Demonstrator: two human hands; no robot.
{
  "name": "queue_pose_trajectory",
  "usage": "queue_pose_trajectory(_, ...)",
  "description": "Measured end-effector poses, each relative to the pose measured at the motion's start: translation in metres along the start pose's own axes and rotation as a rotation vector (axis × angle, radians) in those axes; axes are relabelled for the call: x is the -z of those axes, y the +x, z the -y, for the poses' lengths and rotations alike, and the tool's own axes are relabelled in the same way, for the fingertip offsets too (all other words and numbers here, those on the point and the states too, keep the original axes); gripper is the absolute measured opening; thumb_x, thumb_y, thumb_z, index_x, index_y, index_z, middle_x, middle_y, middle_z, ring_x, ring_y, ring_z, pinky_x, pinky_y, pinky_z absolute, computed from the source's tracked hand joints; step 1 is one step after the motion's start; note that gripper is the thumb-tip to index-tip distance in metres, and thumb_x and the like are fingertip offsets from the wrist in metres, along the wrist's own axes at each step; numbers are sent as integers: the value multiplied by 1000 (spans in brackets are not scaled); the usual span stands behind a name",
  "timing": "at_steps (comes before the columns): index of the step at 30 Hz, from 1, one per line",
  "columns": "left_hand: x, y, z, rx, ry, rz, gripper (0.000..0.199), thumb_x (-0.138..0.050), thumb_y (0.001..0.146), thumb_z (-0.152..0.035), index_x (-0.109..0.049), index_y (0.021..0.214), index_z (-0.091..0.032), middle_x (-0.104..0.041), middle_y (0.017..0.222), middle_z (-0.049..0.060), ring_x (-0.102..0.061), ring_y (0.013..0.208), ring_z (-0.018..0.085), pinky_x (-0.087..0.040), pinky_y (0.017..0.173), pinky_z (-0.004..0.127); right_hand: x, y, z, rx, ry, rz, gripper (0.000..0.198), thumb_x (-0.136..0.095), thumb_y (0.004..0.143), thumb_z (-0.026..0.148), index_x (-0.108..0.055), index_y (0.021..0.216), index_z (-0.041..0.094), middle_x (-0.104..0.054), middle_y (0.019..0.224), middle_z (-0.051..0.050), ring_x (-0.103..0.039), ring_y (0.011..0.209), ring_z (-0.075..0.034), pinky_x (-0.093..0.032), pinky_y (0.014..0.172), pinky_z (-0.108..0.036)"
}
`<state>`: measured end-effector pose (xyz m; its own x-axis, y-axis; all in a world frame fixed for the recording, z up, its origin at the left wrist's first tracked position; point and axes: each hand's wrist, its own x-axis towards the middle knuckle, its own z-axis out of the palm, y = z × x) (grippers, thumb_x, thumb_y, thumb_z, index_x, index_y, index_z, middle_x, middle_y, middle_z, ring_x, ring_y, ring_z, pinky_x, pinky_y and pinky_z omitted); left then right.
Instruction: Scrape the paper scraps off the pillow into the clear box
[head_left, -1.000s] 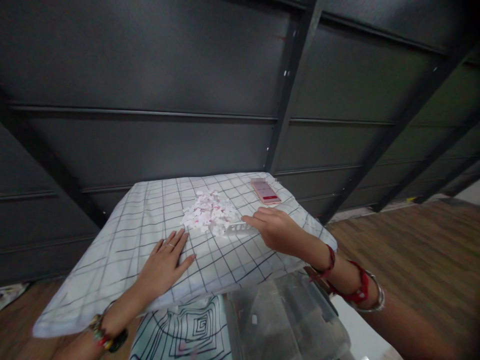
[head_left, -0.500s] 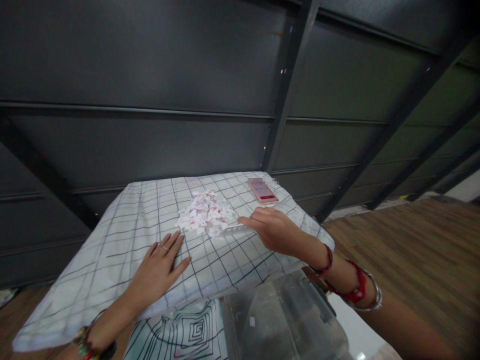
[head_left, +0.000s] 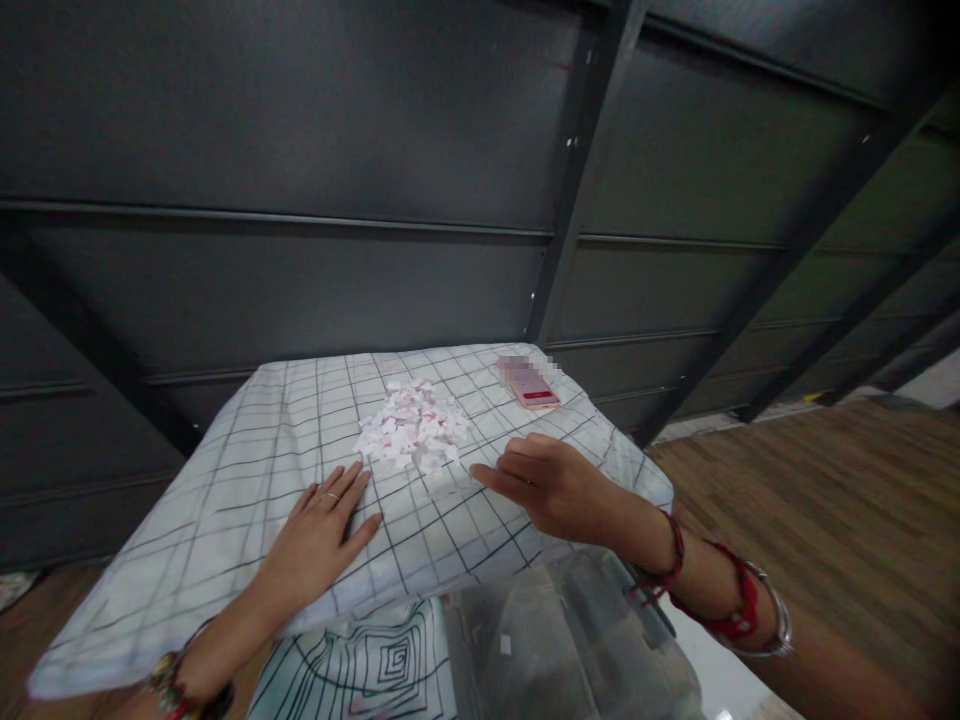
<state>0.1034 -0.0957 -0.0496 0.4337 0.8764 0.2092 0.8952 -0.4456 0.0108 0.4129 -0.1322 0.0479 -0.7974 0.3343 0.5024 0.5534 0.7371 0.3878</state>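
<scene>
Your left hand (head_left: 322, 532) lay palm down on the checked cloth (head_left: 255, 470), fingers slightly spread and thumb out to the side; it gripped nothing. Its fingertips rested just beside the heap of paper scraps (head_left: 412, 425), on the seven o'clock side. The heap, white with pink marks, lay loose on the cloth. Your right hand (head_left: 555, 487) was positioned at four o'clock from the heap, its fingers mostly curled and one digit extended toward ten o'clock. The view beneath those fingers was poor, so whether they had hold of anything could not be told. The phone (head_left: 536, 392) lay at two o'clock from the heap, its upper part blurred. The clear plastic box (head_left: 562, 640) stood at five o'clock, and the dark panel wall (head_left: 337, 290) rose at twelve.
</scene>
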Motion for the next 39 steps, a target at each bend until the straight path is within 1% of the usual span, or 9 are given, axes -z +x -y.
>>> queue_pose_trajectory(4, -2, 0, 1, -5, 7, -13, 67, -29, 90, -58, -43, 137, -12, -39, 146, 13, -37, 134, 30, -34, 107, 52, -1, 2, -5, -86, -37, 51, 36, -36, 80, 0, -55, 108, 14, -47, 66, 0, -34, 65, -14, -25, 58, -29)
queue_pose_trajectory(8, -3, -1, 2, -9, -1, -23, 67, -29, 90, -58, -44, 137, -13, -40, 145, 13, -37, 134, 29, -34, 107, 51, -2, 0, -9, -76, 4, 71, 39, -35, 78, -1, -57, 107, 15, -48, 67, 0, -34, 65, -14, -27, 58, -29)
queue_pose_trajectory(14, -3, 0, 2, -11, -7, -26, 67, -29, 89, -59, -44, 136, -14, -41, 145, 12, -38, 134, 29, -34, 107, 50, 3, -8, -8, -128, 29, 78, 33, -36, 84, 3, -59, 105, 16, -46, 66, 0, -33, 64, -14, -27, 58, -29)
queue_pose_trajectory(19, -4, 0, 3, -11, -22, -49, 65, -31, 89, -57, -46, 135, -14, -43, 144, 12, -39, 133, 29, -36, 106, 50, -1, -4, -6, -58, 49, 24, 36, -34, 82, 0, -60, 102, 15, -46, 65, 0, -33, 62, -13, -26, 57, -28)
queue_pose_trajectory(22, -4, 0, 3, -14, -25, -48, 63, -32, 90, -55, -47, 134, -14, -43, 143, 12, -39, 133, 29, -35, 106, 51, 6, -6, -9, -44, 39, 82, 36, -35, 81, 0, -61, 100, 16, -45, 64, 0, -32, 61, -13, -25, 56, -28)
queue_pose_trajectory(26, -4, 0, 4, -17, -21, -51, 63, -33, 89, -55, -47, 134, -14, -43, 143, 12, -39, 132, 30, -36, 105, 51, 18, -10, -15, -128, 2, 145, 34, -37, 82, 2, -60, 102, 17, -47, 66, 0, -34, 64, -13, -27, 58, -28)
queue_pose_trajectory(29, -3, 0, 4, -14, -19, -40, 64, -32, 89, -55, -47, 134, -12, -44, 143, 13, -39, 132, 30, -36, 106, 50, 13, -7, -17, -165, -18, 167, 35, -38, 82, 2, -60, 104, 17, -49, 67, -1, -36, 66, -14, -28, 61, -28)
queue_pose_trajectory(34, -2, -1, 3, -11, -18, -32, 66, -31, 88, -57, -48, 133, -12, -44, 143, 13, -40, 132, 29, -37, 105, 50, -7, -3, -15, -109, -6, 188, 38, -38, 79, 0, -59, 105, 17, -49, 67, -1, -35, 66, -14, -27, 60, -29)
queue_pose_trajectory(39, -2, -1, 2, -7, -24, -46, 63, -32, 89, -55, -48, 133, -13, -45, 143, 12, -39, 133, 29, -36, 106, 49, 1, -12, -15, -115, 27, 162, 33, -38, 82, 3, -59, 104, 17, -45, 66, 1, -32, 63, -13, -26, 58, -28)
